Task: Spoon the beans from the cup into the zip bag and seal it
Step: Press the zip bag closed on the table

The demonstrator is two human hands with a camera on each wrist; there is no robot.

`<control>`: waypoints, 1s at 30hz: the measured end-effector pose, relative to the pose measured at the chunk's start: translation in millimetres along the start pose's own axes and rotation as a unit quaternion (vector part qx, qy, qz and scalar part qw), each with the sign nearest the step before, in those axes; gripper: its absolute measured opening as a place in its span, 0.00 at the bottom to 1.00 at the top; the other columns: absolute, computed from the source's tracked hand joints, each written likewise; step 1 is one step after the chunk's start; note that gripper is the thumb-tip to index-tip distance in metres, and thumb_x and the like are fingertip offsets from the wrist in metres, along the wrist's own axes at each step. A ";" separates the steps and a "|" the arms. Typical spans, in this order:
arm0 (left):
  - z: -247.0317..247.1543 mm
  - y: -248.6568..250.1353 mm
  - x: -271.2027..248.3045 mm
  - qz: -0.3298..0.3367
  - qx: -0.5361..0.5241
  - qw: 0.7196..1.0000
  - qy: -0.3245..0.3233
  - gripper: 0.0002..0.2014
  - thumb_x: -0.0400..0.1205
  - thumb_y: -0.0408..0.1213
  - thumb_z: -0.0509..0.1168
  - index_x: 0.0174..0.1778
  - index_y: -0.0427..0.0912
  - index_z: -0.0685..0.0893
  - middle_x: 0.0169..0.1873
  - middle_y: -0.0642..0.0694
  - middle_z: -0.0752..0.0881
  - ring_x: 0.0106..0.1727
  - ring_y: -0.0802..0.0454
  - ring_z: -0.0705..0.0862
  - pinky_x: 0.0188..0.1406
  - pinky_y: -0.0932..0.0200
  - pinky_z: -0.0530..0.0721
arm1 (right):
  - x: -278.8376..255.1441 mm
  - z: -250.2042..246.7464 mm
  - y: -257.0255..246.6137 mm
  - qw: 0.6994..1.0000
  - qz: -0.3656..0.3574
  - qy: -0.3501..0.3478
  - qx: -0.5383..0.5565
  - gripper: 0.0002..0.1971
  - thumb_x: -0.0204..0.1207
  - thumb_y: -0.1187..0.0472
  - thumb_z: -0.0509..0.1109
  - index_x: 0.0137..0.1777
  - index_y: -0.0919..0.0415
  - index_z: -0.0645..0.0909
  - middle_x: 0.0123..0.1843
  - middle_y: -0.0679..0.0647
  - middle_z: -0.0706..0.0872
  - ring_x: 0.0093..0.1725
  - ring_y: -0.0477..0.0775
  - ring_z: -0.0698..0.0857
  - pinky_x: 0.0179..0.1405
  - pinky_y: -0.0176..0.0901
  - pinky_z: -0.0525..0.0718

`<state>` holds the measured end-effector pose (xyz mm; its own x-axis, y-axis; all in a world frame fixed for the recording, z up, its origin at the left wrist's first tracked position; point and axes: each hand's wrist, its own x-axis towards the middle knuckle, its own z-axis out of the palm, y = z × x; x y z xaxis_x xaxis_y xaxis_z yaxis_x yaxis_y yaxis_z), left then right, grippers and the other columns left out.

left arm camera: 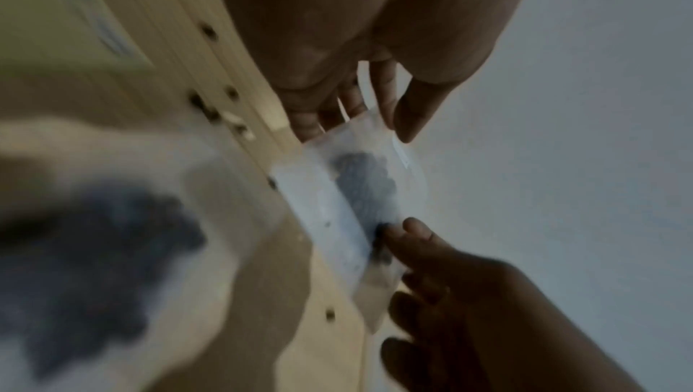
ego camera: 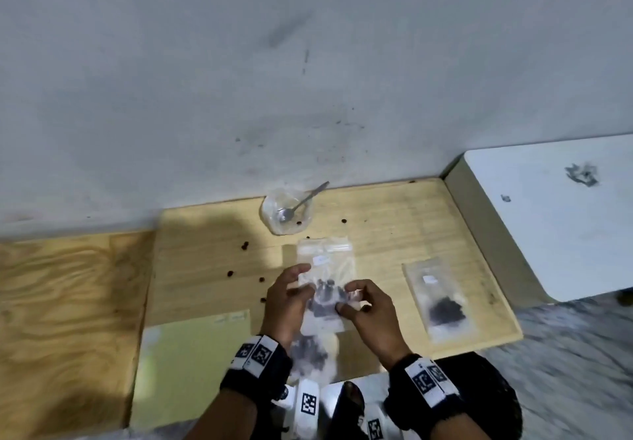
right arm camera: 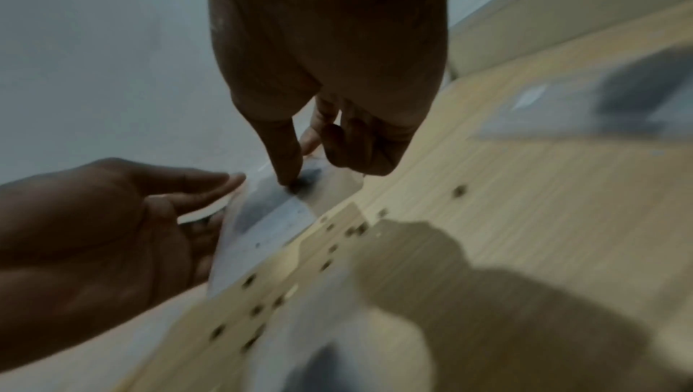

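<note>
Zip bag (ego camera: 323, 278) held upright-ish above the surface (ego camera: 394, 234), between both hands, zip strip at the far end away from the person. Beans (ego camera: 325, 294) sit dark in its middle and lower part. Left hand (ego camera: 286, 302) holds the bag's left edge, thumb and fingers (left arm camera: 382, 93) pinching the film; right hand (ego camera: 371, 313) pinches the right edge, thumb pressed on the bag face by the beans. Cup (ego camera: 287, 212) stands beyond, near the wall, almost empty, spoon (ego camera: 303, 201) resting in it. Judgement: spooning looks done; sealing is the step in hand. Next move calls for shifting the fingers up to the zip strip and pressing along it. Loose beans (ego camera: 245, 245) lie scattered on the surface. A second filled bag (ego camera: 440, 299) lies flat to the right.
</note>
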<state>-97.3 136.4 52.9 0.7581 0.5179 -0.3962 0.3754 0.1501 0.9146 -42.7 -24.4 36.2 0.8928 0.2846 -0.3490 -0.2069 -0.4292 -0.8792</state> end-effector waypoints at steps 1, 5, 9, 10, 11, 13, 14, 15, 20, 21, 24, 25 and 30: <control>22.4 -4.4 -0.6 -0.010 0.016 1.000 -0.019 0.16 0.78 0.25 0.69 0.57 0.49 0.87 0.56 0.53 0.85 0.51 0.67 0.82 0.41 0.73 0.79 | 4.0 -22.6 6.8 1.000 0.007 0.024 -0.013 0.16 0.64 0.67 0.82 0.45 0.48 0.84 0.47 0.48 0.88 0.49 0.50 0.85 0.43 0.45 0.83; 104.6 -24.1 -2.5 -0.077 0.055 0.989 -0.112 0.16 0.78 0.30 0.70 0.58 0.53 0.86 0.60 0.48 0.84 0.55 0.48 0.85 0.49 0.55 0.84 | 15.9 -103.6 33.6 0.991 0.068 0.051 -0.101 0.15 0.63 0.61 0.81 0.45 0.45 0.82 0.44 0.47 0.88 0.44 0.50 0.87 0.43 0.48 0.88; 182.4 -39.1 -3.3 -0.141 0.090 0.966 -0.199 0.21 0.79 0.31 0.70 0.69 0.46 0.81 0.66 0.45 0.81 0.64 0.43 0.83 0.58 0.52 0.82 | 25.5 -168.8 63.9 0.962 0.111 0.070 -0.239 0.13 0.64 0.52 0.78 0.45 0.41 0.79 0.49 0.47 0.84 0.48 0.52 0.86 0.48 0.47 0.85; 197.2 -40.1 -3.6 -0.150 0.096 0.962 -0.208 0.23 0.79 0.31 0.70 0.72 0.45 0.79 0.68 0.45 0.80 0.66 0.43 0.82 0.62 0.50 0.82 | 27.4 -178.6 70.1 0.956 0.116 0.071 -0.259 0.13 0.65 0.51 0.78 0.47 0.40 0.78 0.51 0.48 0.82 0.49 0.54 0.86 0.49 0.47 0.84; 211.3 -41.4 -3.6 -0.156 0.103 0.959 -0.211 0.24 0.79 0.31 0.70 0.73 0.44 0.78 0.68 0.45 0.80 0.66 0.43 0.82 0.66 0.47 0.82 | 29.2 -187.0 77.1 0.952 0.120 0.070 -0.271 0.15 0.65 0.50 0.78 0.49 0.40 0.78 0.52 0.50 0.81 0.50 0.55 0.86 0.49 0.47 0.84; 231.1 -42.6 -3.5 -0.162 0.121 0.958 -0.202 0.26 0.77 0.32 0.70 0.73 0.43 0.78 0.69 0.45 0.81 0.66 0.43 0.82 0.68 0.44 0.81 | 33.5 -196.2 89.3 0.948 0.121 0.067 -0.286 0.20 0.64 0.48 0.79 0.55 0.43 0.79 0.54 0.51 0.79 0.51 0.57 0.86 0.49 0.48 0.84; 236.0 -43.6 -2.5 -0.163 0.128 0.959 -0.196 0.27 0.74 0.34 0.71 0.72 0.43 0.79 0.69 0.45 0.81 0.66 0.42 0.83 0.67 0.43 0.82 | 35.5 -197.0 93.2 0.947 0.118 0.065 -0.293 0.21 0.64 0.47 0.79 0.57 0.44 0.79 0.55 0.51 0.78 0.51 0.58 0.86 0.49 0.48 0.84; 240.0 -45.7 -1.3 -0.164 0.134 0.958 -0.191 0.28 0.71 0.36 0.71 0.71 0.44 0.81 0.69 0.44 0.81 0.65 0.41 0.83 0.67 0.42 0.82 | 37.4 -197.5 97.2 0.945 0.116 0.062 -0.299 0.22 0.65 0.47 0.78 0.59 0.45 0.78 0.57 0.51 0.78 0.52 0.58 0.86 0.48 0.48 0.83; 238.9 -51.2 -1.8 -0.152 0.138 0.964 -0.167 0.24 0.76 0.31 0.71 0.68 0.49 0.81 0.65 0.46 0.82 0.62 0.42 0.84 0.63 0.46 0.84 | 37.8 -196.3 103.1 0.942 0.114 0.037 -0.315 0.28 0.68 0.45 0.78 0.68 0.46 0.76 0.71 0.49 0.71 0.56 0.60 0.87 0.47 0.45 0.80; 234.2 -51.8 -1.5 -0.144 0.135 0.967 -0.161 0.22 0.76 0.32 0.71 0.67 0.50 0.81 0.64 0.46 0.84 0.62 0.43 0.84 0.60 0.48 0.84 | 35.4 -195.2 102.7 0.943 0.102 0.050 -0.311 0.29 0.69 0.46 0.78 0.70 0.46 0.75 0.74 0.48 0.69 0.58 0.59 0.87 0.46 0.45 0.80; 209.9 -45.4 -3.3 -0.120 0.124 0.974 -0.150 0.16 0.78 0.36 0.72 0.61 0.53 0.82 0.59 0.50 0.84 0.62 0.49 0.84 0.57 0.51 0.82 | 25.1 -183.5 89.9 0.957 0.030 0.097 -0.272 0.23 0.73 0.50 0.76 0.68 0.46 0.77 0.70 0.44 0.73 0.55 0.51 0.85 0.46 0.42 0.79; 199.0 -44.3 -3.8 -0.111 0.120 0.976 -0.146 0.13 0.79 0.37 0.72 0.58 0.54 0.83 0.58 0.49 0.84 0.61 0.47 0.85 0.55 0.52 0.82 | 22.1 -175.1 84.6 0.965 0.010 0.093 -0.246 0.18 0.73 0.48 0.74 0.62 0.46 0.80 0.63 0.42 0.78 0.53 0.47 0.84 0.46 0.42 0.79; 120.3 -41.6 -17.5 -0.066 0.145 0.983 -0.089 0.06 0.80 0.37 0.70 0.47 0.56 0.85 0.44 0.51 0.89 0.43 0.49 0.88 0.37 0.61 0.78 | 2.4 -103.9 63.9 0.985 0.008 -0.057 -0.161 0.10 0.62 0.38 0.63 0.37 0.39 0.79 0.36 0.43 0.86 0.38 0.42 0.84 0.40 0.42 0.82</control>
<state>-62.1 19.8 12.1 0.7645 0.3505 -0.5411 0.5933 -0.0539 0.8032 -12.2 -140.1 12.9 0.8355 0.3632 -0.4122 -0.0659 -0.6785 -0.7316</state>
